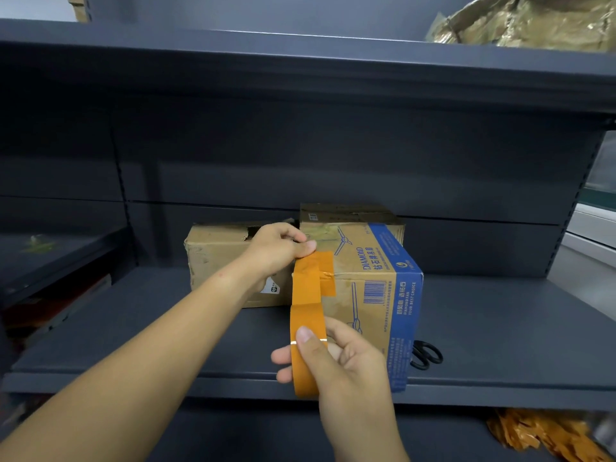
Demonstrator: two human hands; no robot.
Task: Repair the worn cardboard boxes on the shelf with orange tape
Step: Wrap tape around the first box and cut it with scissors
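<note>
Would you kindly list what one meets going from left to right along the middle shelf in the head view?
Plain brown box → left hand → orange tape strip → blue-printed box → black scissors.

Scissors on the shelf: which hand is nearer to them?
Right. The right hand, gripping the tape roll, is just left of the scissors; the left hand is farther back-left, atop the box.
</note>
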